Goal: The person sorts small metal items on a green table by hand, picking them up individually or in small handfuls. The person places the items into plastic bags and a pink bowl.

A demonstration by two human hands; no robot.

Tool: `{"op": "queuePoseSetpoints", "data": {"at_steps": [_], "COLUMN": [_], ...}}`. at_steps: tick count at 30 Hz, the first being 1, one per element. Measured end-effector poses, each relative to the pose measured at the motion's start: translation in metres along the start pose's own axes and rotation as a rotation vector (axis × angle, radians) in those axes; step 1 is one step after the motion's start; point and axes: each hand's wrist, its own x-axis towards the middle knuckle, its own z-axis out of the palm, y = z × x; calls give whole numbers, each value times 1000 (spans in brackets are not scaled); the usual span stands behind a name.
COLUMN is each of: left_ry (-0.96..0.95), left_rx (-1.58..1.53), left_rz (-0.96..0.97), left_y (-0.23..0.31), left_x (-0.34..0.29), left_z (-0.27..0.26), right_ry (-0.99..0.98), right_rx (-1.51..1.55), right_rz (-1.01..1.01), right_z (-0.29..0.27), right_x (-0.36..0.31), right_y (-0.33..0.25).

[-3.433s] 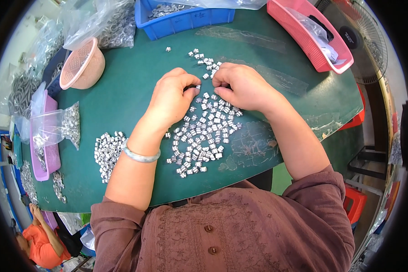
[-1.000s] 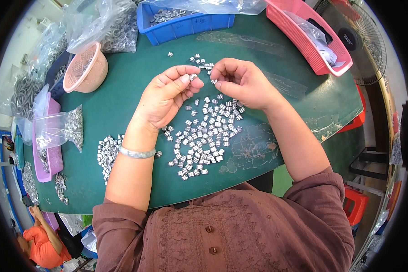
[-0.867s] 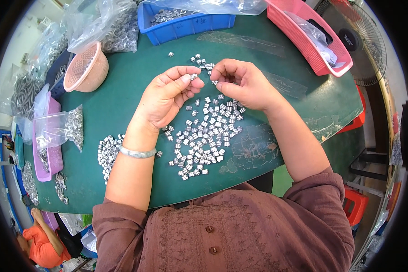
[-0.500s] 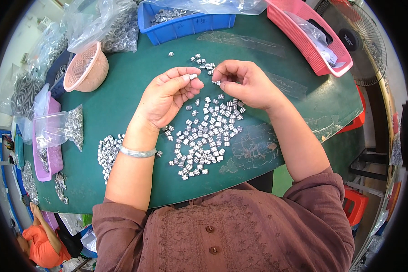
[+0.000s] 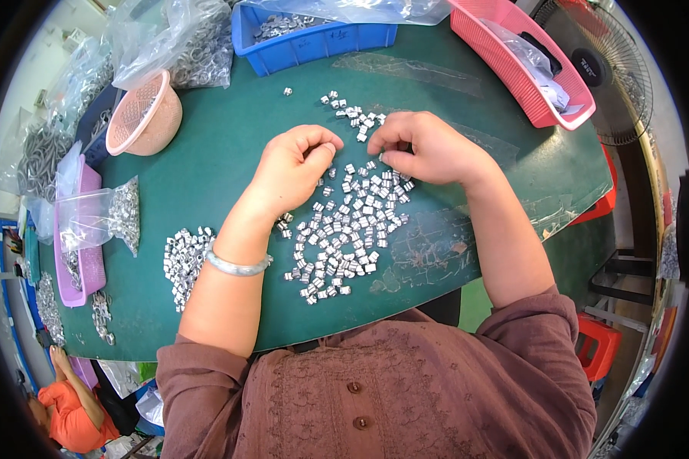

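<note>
Found a heap of small silvery pieces (image 5: 182, 264) on the left, just beside the forearm with the pale bracelet (image 5: 239, 268). Saw the left hand (image 5: 295, 168) with thumb and forefinger drawn close together; could not tell of anything pinched there. Noted a loose spread of similar pieces (image 5: 347, 243) below and between the hands, with a smaller group (image 5: 357, 117) above the gap. Saw the right hand (image 5: 432, 149) with fingers curled, a piece (image 5: 381, 157) right at the thumb tip; could not tell a grip from mere nearness. Judged best a light fingertip pinch, one piece at a time, with wrists lifted clear of the heap and spread to avoid mixing or scattering. Took in a green table (image 5: 214, 164) and its surroundings from the left: a co-worker in orange (image 5: 76, 417), a lilac tray (image 5: 92, 268), a clear bag of small parts (image 5: 125, 214), a peach basket (image 5: 149, 130), a blue bin of metal parts (image 5: 318, 50), a strip of clear tape (image 5: 409, 73), a scuffed, cracked patch (image 5: 429, 241), a pink basket (image 5: 505, 69), a fan (image 5: 589, 67) and a red stool (image 5: 599, 348).
</note>
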Motion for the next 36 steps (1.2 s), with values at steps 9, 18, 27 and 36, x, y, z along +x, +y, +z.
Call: {"op": "queuePoseSetpoints", "data": {"at_steps": [9, 18, 27, 36], "left_ry": [39, 105, 143, 145], "left_rx": [238, 432, 484, 526], "left_rz": [154, 358, 313, 281], "left_y": [3, 5, 7, 9], "left_x": [1, 4, 3, 2], "left_z": [4, 18, 21, 19], "right_ry": [298, 299, 363, 351], "right_rx": [-174, -83, -380, -154], "right_rz": [55, 49, -57, 18], "right_z": [21, 13, 20, 15], "right_x": [15, 16, 18, 13], "right_y": [1, 2, 4, 1]}}
